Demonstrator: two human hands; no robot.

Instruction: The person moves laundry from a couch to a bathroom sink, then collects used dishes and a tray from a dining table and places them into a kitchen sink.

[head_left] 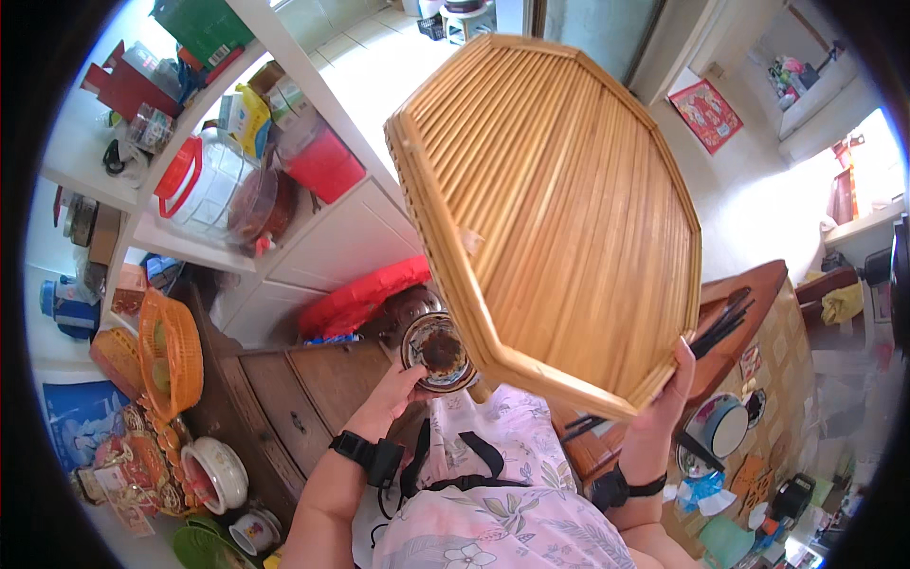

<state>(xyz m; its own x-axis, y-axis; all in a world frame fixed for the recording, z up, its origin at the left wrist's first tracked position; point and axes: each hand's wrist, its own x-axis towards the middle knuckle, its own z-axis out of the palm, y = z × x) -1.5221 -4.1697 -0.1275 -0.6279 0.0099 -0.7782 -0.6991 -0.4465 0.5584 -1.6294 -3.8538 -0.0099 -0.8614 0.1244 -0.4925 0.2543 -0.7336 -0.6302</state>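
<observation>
A large octagonal bamboo-slat panel (569, 218) with a thick pole rim is tilted up in front of me. My right hand (671, 379) grips its lower right corner, fingers closed around the rim. In my left hand (406, 387) is a small round bowl with a patterned rim (411, 343), pinched at its edge. Dark brown contents show inside the bowl, which sits close beside the panel's lower left edge. Just behind the bowl stands a brownish glass-like vessel (409, 305), partly covered. What lies behind the panel is hidden.
A wooden drawer cabinet (303, 403) stands at left, with a red round object (365, 299) behind it. White shelves (322, 237) hold jars and boxes. An orange basket (171, 356) and a white pot (213, 474) are at left. A table with a pan (725, 429) is at right.
</observation>
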